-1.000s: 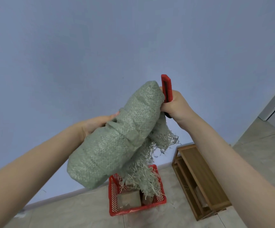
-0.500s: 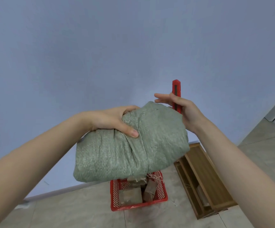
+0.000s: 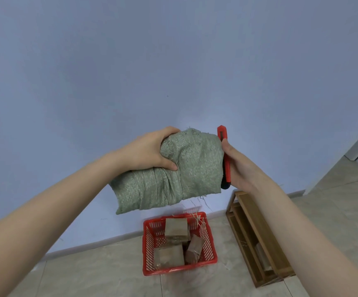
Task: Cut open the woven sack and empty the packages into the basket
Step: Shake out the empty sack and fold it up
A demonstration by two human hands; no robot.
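Green-grey woven sack (image 3: 173,172): bunched into a loose bundle and held in the air between both hands. It is above the basket, slightly to its left and well clear of it. A frayed edge with stray threads shows at the lower right.
Handling, judged: light and limp now, apparently emptied. The weave is soft but slick and sheds fibre. It is best held by a gathered fold or a corner, away from the cut edge.
Left grip (image 3: 150,153): fingers curled over the top of the bundle, thumb pressed into its front face.
Right grip (image 3: 238,168): holds the knife against the sack's right side, thumb beside the handle. The fingers are hidden behind the sack.
Utility knife (image 3: 225,155): red body, dark lower end, standing near upright between palm and sack. Whether the blade is out cannot be told.
Basket (image 3: 180,270): red plastic lattice, on the floor near the wall.
Packages (image 3: 169,256): brown paper parcels, at least three, lying inside the basket. One leans tilted at the right.
Loose strands (image 3: 195,215): pale fibres caught on the basket's far rim.
Progress, judged: cutting and tipping look done. What remains is putting the sack and knife aside.
Wooden rack (image 3: 259,232): just right of the basket, lying on the floor.
Floor (image 3: 98,271): pale tile.
Wall (image 3: 173,61): plain blue-grey.
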